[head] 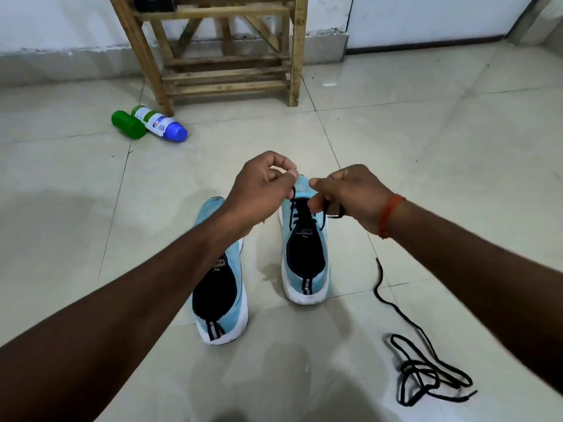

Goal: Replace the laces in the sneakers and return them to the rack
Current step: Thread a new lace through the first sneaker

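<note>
Two light blue sneakers with white soles stand side by side on the tiled floor, heels toward me. The right sneaker (305, 254) has a black lace (295, 216) partly threaded through its eyelets. My left hand (262, 185) pinches one end of that lace above the toe. My right hand (347, 196) grips the other end just to the right of it. The left sneaker (221, 300) shows no lace, and my left forearm crosses over its front. A loose black lace (417, 354) lies coiled on the floor at the right.
A wooden shoe rack (225, 50) stands against the far wall, a dark item on its upper shelf. A green bottle (128, 124) and a white bottle with a blue cap (160, 123) lie on the floor by its left leg.
</note>
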